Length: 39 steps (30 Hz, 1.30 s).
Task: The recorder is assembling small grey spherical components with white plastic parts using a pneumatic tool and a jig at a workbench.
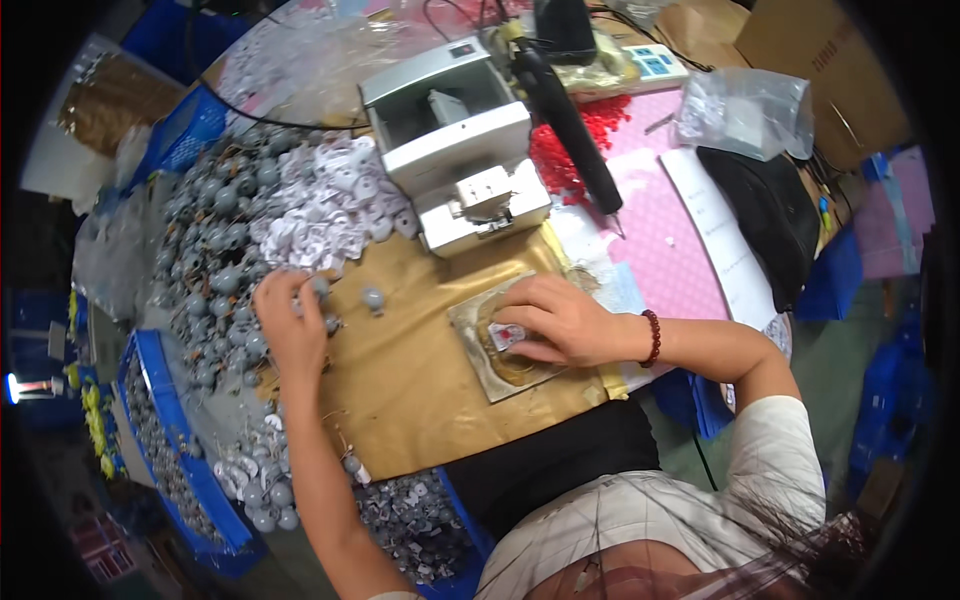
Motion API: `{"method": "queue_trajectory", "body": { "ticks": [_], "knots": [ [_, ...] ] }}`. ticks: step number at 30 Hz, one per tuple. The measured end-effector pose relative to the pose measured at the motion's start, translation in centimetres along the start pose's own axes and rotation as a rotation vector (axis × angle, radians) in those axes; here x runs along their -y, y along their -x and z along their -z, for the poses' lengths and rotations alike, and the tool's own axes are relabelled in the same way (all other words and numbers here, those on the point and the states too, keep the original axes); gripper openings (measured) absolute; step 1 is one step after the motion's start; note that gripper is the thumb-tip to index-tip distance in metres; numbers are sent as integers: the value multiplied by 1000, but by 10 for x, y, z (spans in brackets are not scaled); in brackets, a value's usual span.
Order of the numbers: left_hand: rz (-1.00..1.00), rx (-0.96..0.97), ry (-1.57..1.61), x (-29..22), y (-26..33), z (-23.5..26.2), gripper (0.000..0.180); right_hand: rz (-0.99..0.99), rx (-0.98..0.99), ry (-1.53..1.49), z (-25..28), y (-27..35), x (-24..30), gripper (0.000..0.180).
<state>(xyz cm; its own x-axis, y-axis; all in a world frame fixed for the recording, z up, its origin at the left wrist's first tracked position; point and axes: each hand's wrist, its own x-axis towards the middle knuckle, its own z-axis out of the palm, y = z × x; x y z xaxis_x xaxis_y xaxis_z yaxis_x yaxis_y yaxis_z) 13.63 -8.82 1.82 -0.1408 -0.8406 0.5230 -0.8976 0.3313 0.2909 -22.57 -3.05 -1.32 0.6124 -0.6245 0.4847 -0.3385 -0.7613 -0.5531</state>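
At the right edge of a heap of grey round parts [212, 240], my left hand [290, 325] has its fingers curled around a grey round part [319, 286]. Another such part [373, 298] lies alone on the brown sheet just right of that hand. My right hand [570, 322] pinches a small white part with a red middle [506, 336]. It is held over a flat square plate [492, 385] with a rounded brownish form on it. The fingers partly cover the form, so whether the white part touches it I cannot tell.
Behind the plate stands a silver machine [455, 150], with white parts [335, 200] heaped to its left. A black electric screwdriver [570, 125] hangs over small red pieces [560, 165]. Blue bins [215, 525] stand at the lower left. A black pouch [765, 215] lies at the right.
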Motion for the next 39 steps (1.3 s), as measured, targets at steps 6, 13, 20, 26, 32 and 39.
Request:
{"method": "queue_trajectory", "body": {
  "ticks": [6, 13, 20, 26, 32, 39],
  "knots": [
    [333, 334, 675, -125, 16, 66, 8, 179, -272, -123, 31, -53, 42, 53],
    [759, 827, 1684, -178, 72, 53, 19, -185, 40, -599, 37, -27, 58, 29],
    [924, 955, 2223, -203, 104, 27, 34, -614, 162, -1356, 40, 25, 58, 17],
    [1091, 841, 2041, -193, 122, 22, 41, -736, 345, -1003, 44, 38, 48, 22],
    [592, 489, 1033, -184, 141, 7, 40, -152, 271, -67, 44, 9, 26, 24],
    [152, 269, 618, -178, 115, -2, 39, 177, 192, 281, 18, -20, 12, 29]
  ]
}}
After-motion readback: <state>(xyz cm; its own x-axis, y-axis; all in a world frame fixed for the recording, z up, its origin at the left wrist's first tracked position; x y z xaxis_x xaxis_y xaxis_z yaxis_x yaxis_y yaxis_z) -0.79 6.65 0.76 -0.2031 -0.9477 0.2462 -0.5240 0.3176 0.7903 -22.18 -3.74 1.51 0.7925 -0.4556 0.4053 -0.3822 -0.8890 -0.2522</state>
